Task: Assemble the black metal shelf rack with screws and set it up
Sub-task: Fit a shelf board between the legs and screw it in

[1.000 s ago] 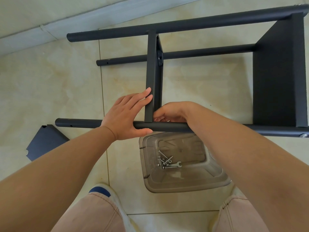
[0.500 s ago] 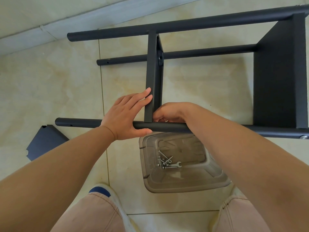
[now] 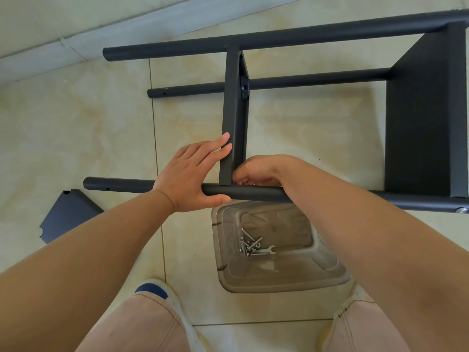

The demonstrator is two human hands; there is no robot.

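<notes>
Loose black panel [image 3: 68, 217]: flat on the floor, far left, apart from the rack [image 3: 279, 39]. Rack: on its side on the floor, near pole [image 3: 127, 185] running across.

My left hand [image 3: 193, 176]: spread, fingers straight against the middle shelf [image 3: 231, 110], thumb under the near pole.

My right hand [image 3: 256, 171]: fingers curled at the corner where that shelf meets the pole; whether they pinch anything, I cannot tell.

Clear tub [image 3: 279, 280]: on the floor beneath the pole, holding screws [image 3: 250, 246] and a small wrench [image 3: 269, 250].

Rack [image 3: 279, 41] lies sideways on tiled floor [image 3: 76, 138]. Left hand [image 3: 189, 176]: straight fingers press middle shelf panel [image 3: 232, 110], thumb under near pole [image 3: 253, 193]. Right hand [image 3: 256, 171] curled at that joint; contents hidden. Near tub [image 3: 330, 270] holds screws [image 3: 250, 246], wrench [image 3: 267, 251].
</notes>
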